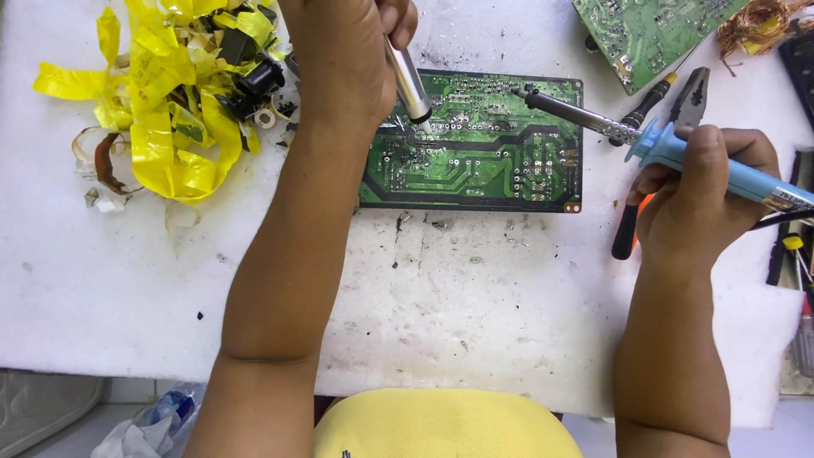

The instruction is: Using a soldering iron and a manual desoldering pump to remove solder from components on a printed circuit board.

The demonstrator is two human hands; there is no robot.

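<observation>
A green circuit board (483, 161) lies solder side up on the white foam work surface (441, 297). My left hand (343, 51) grips a silver desoldering pump (409, 85), its tip pressed on the board's upper left area. My right hand (699, 191) holds a blue-handled soldering iron (670, 144); its metal tip hovers over the board's upper right edge, a short way right of the pump's tip.
A heap of yellow tape scraps and black parts (178, 93) lies at the left. A second green board (649, 34), copper wire (755, 25), pliers (691, 97) and a screwdriver (649, 106) sit at the upper right. More tools line the right edge (797, 254).
</observation>
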